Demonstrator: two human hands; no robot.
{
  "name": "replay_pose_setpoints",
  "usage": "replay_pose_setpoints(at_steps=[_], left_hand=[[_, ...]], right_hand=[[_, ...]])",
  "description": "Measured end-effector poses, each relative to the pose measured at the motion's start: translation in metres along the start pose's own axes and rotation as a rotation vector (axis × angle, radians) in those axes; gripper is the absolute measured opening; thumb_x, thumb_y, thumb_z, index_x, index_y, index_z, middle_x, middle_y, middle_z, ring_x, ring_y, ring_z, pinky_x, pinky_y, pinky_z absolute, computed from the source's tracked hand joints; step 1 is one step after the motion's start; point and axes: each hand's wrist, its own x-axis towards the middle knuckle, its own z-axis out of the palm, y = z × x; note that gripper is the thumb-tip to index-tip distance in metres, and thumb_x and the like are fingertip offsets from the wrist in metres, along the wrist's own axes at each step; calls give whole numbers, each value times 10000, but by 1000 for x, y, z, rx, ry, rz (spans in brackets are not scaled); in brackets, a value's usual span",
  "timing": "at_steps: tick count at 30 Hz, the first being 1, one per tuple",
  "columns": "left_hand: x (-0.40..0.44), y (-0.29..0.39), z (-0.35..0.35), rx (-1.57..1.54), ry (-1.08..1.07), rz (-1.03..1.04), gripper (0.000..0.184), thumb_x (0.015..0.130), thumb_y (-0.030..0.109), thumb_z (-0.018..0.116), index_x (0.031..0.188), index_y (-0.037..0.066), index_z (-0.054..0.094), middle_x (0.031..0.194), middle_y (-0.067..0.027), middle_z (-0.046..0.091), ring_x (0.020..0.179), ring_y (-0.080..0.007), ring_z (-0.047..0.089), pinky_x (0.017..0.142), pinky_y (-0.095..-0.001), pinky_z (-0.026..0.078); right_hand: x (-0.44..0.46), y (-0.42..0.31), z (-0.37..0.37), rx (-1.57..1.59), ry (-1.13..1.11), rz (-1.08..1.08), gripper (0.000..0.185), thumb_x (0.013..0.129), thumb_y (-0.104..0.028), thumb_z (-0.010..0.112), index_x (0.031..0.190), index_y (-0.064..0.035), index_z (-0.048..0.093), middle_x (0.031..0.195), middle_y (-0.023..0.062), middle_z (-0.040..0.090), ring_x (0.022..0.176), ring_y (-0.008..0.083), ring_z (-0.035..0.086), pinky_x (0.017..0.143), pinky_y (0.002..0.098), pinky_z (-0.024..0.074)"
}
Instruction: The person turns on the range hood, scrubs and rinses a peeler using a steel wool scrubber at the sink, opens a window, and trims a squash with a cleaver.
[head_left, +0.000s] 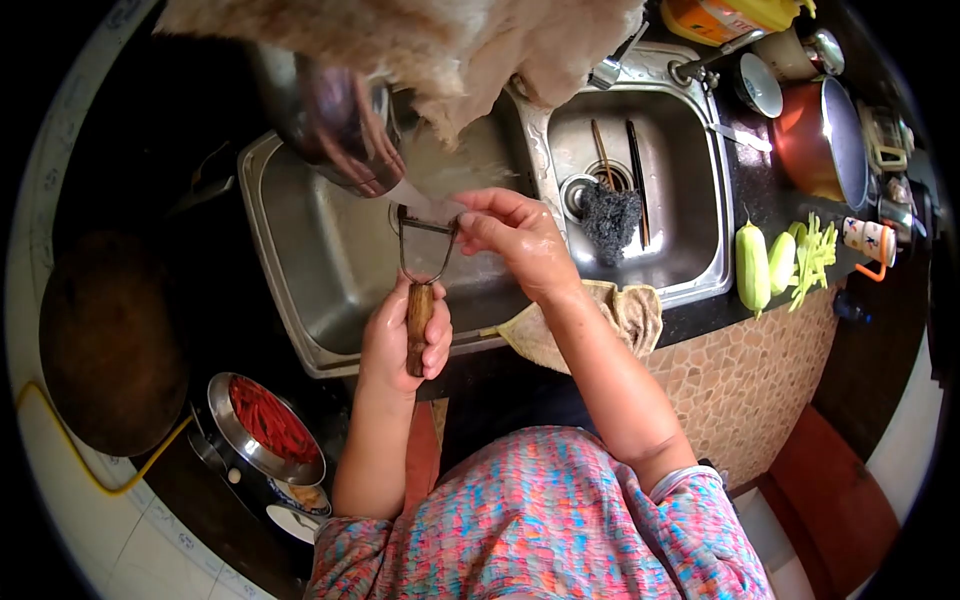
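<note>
Over the left sink basin (320, 290), my left hand (388, 335) is closed around the wooden handle of a Y-shaped peeler (421, 310), which points away from me. My right hand (520, 235) pinches at the blade end of the peeler, with wet fingers at its right corner. Whether anything small sits between those fingertips is hidden. A whitish streak like water (415, 197) runs by the blade. Just beyond, a shiny metal vessel (345, 130) hangs over the basin's far left. Below my right wrist, a tan cloth (600, 320) drapes over the sink's front edge.
The right basin (685, 240) holds a dark scouring pad (611, 222) and two sticks. Peeled green gourds (752, 268), peel strips (815, 255), a knife (742, 137) and a red pot (808, 140) are on the right counter. Sliced red food fills a bowl (302, 470). Pale fur (430, 50) blocks the top.
</note>
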Motion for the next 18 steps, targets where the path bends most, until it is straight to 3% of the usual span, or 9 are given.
replay_pose_setpoints(at_steps=[5, 9, 18], left_hand=[[-17, 3, 22, 314, 203, 210, 365, 998, 370, 371, 1029, 40, 524, 565, -69, 458, 342, -121, 396, 270, -236, 309], [-25, 0, 35, 555, 298, 286, 247, 989, 290, 430, 1003, 51, 492, 591, -75, 492, 362, -114, 419, 289, -223, 333], [-35, -2, 43, 854, 423, 319, 219, 975, 261, 457, 982, 42, 465, 597, -86, 521, 365, -110, 439, 296, -217, 344]], right_hand=[[-4, -4, 6, -65, -54, 4, 257, 840, -38, 607, 1079, 57, 602, 856, 68, 648, 774, 119, 619, 697, 251, 506], [-9, -5, 12, -206, -72, -1, 258, 854, -56, 625, 1092, 34, 587, 862, 60, 651, 765, 115, 618, 712, 248, 504], [-16, -10, 21, -642, -28, -201, 207, 854, -83, 644, 1030, 22, 615, 786, 32, 646, 692, 62, 592, 635, 212, 485]])
